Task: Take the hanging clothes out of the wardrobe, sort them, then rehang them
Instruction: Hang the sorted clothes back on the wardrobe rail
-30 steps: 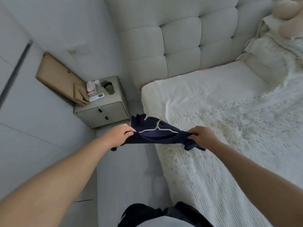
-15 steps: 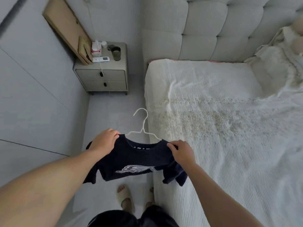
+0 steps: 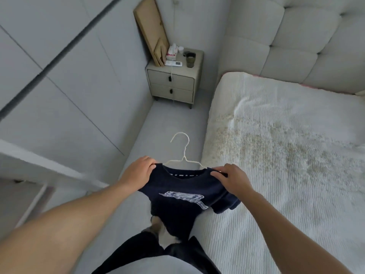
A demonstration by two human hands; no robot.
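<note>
A navy T-shirt point(image 3: 181, 202) with a white chest print hangs on a white wire hanger point(image 3: 182, 153) in front of me, over the floor by the bed's edge. My left hand point(image 3: 138, 172) grips the shirt's left shoulder. My right hand point(image 3: 230, 177) grips the right shoulder, its fingers curled over the fabric and the hanger arm. The hanger's hook points away from me. The shirt's right sleeve touches the white bed cover point(image 3: 286, 155).
White wardrobe panels point(image 3: 59, 86) fill the left side. A beige nightstand point(image 3: 173, 84) with a cup, a remote and small items stands at the far wall, a wooden board point(image 3: 151, 26) leaning behind it. The padded headboard point(image 3: 296, 36) rises at the back right.
The shirt swung down from flat to hanging with its print facing me. My view turned left, so the wardrobe panels fill more of the frame. Both hands kept their hold on the shoulders.
</note>
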